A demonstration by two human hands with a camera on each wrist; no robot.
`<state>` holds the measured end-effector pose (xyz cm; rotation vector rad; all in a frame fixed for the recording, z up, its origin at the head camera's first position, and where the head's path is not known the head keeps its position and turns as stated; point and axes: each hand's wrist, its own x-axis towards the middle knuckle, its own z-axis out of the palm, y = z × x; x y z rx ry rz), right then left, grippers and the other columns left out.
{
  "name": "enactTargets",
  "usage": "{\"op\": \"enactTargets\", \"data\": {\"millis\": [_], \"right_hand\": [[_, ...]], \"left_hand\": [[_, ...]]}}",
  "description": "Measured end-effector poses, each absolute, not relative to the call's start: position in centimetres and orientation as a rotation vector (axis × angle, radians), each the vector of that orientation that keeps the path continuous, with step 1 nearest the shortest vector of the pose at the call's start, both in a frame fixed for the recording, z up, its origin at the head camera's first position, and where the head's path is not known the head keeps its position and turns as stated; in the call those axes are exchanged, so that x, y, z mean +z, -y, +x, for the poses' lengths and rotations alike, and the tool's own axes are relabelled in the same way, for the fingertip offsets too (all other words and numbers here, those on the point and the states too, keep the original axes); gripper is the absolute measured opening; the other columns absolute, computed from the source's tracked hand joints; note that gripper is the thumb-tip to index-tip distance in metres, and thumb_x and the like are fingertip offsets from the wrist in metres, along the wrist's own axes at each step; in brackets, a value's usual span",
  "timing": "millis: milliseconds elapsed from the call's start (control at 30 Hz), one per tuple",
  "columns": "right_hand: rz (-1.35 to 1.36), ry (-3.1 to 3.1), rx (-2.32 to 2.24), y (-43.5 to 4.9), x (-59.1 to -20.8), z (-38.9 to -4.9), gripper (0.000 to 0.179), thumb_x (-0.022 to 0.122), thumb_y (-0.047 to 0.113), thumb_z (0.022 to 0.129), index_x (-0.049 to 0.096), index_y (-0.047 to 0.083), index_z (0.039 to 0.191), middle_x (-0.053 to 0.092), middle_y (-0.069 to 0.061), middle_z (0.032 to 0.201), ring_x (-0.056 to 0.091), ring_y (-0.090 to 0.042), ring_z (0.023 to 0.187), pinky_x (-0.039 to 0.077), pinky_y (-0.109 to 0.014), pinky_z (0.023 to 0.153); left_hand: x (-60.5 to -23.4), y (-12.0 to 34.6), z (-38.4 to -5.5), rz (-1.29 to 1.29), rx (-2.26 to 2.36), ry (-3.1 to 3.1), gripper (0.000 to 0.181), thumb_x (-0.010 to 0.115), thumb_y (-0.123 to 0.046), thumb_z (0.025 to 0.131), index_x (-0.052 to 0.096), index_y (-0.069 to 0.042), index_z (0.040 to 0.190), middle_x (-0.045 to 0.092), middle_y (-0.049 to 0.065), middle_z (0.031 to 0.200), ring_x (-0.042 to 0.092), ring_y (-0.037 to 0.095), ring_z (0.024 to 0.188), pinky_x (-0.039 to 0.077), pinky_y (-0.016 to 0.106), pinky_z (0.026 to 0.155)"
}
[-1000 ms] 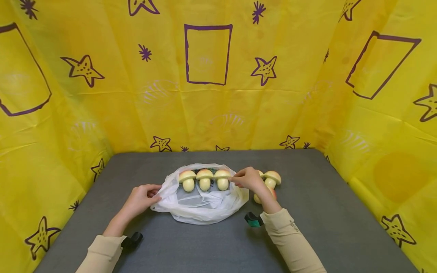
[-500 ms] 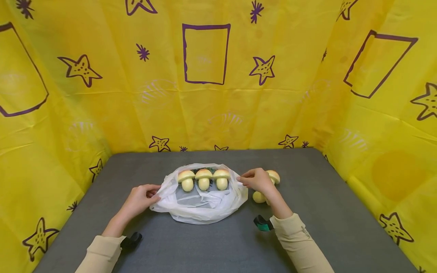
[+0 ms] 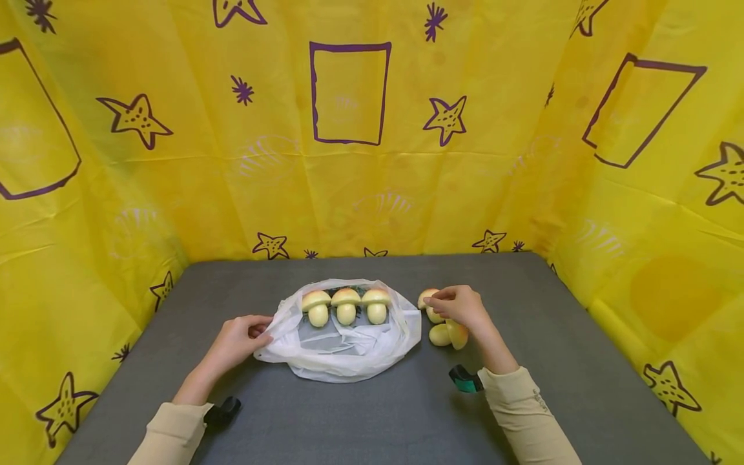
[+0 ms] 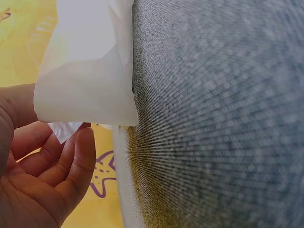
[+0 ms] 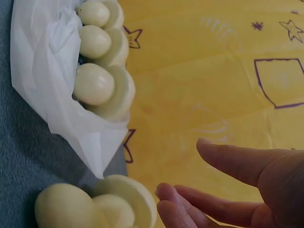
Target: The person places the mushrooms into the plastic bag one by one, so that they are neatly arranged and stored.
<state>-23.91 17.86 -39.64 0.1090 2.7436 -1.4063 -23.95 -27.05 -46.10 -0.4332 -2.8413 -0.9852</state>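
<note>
A white plastic bag point(image 3: 343, 367) lies with its mouth spread wide on the dark table. Three toy mushrooms point(image 3: 346, 306), with pale stems and yellow-orange caps, stand in a row in its mouth. My left hand point(image 3: 234, 341) pinches the bag's left rim; the left wrist view has the white film point(image 4: 88, 80) between thumb and fingers. To the right of the bag, my right hand point(image 3: 463, 306) hovers over loose mushrooms, thumb and fingers apart with nothing between them. One loose mushroom point(image 3: 427, 298) is partly covered by the fingers, and another mushroom point(image 3: 440, 334) lies on its side nearer me.
The dark grey tabletop point(image 3: 349, 426) stretches in front of the bag and to both sides. Yellow cloth point(image 3: 349, 194) with purple drawings encloses the table at the back, left and right. Black bands point(image 3: 223, 410) sit at my wrists.
My right hand has drawn back from the row of mushrooms, past the bag's right rim, to above the loose mushrooms. The left hand keeps its hold on the bag.
</note>
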Motion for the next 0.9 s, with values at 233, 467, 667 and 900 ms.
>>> {"op": "enactTargets", "data": {"millis": [233, 467, 667, 900], "right_hand": [[0.119, -2.755, -1.399, -19.1, -39.5, -23.7, 0.044, 0.07, 0.031, 0.085, 0.067, -0.005, 0.11, 0.071, -0.018, 0.1, 0.07, -0.027, 0.087, 0.056, -0.033, 0.073], [0.157, -2.762, -1.392, -20.5, -39.6, -23.5, 0.043, 0.069, 0.03, 0.086, 0.066, -0.004, 0.111, 0.07, -0.02, 0.102, 0.07, -0.026, 0.086, 0.056, -0.036, 0.074], [0.178, -2.745, -1.425, -21.6, -40.0, -23.4, 0.047, 0.069, 0.03, 0.085, 0.064, -0.008, 0.113, 0.067, -0.024, 0.109, 0.069, -0.031, 0.092, 0.055, -0.039, 0.078], [0.222, -2.781, -1.361, -22.7, -40.5, -23.3, 0.046, 0.069, 0.031, 0.085, 0.065, -0.007, 0.11, 0.07, -0.02, 0.101, 0.07, -0.031, 0.087, 0.055, -0.038, 0.078]], "left_hand": [[-46.0, 27.0, -23.8, -0.436, -0.991, 2.832, 0.031, 0.073, -0.009, 0.079, 0.069, 0.001, 0.108, 0.07, 0.008, 0.089, 0.062, 0.015, 0.076, 0.049, 0.022, 0.063], [-46.1, 27.0, -23.8, -0.434, -0.993, 2.828, 0.031, 0.072, -0.009, 0.079, 0.069, 0.001, 0.108, 0.07, 0.008, 0.089, 0.062, 0.015, 0.076, 0.05, 0.022, 0.063], [-46.1, 27.0, -23.8, -0.433, -0.99, 2.829, 0.031, 0.072, -0.009, 0.079, 0.069, 0.001, 0.108, 0.07, 0.007, 0.088, 0.062, 0.015, 0.076, 0.049, 0.022, 0.063], [-46.2, 26.9, -23.9, -0.418, -0.989, 2.84, 0.031, 0.073, -0.01, 0.079, 0.069, 0.0, 0.108, 0.07, 0.007, 0.088, 0.061, 0.014, 0.076, 0.049, 0.022, 0.063]]}}
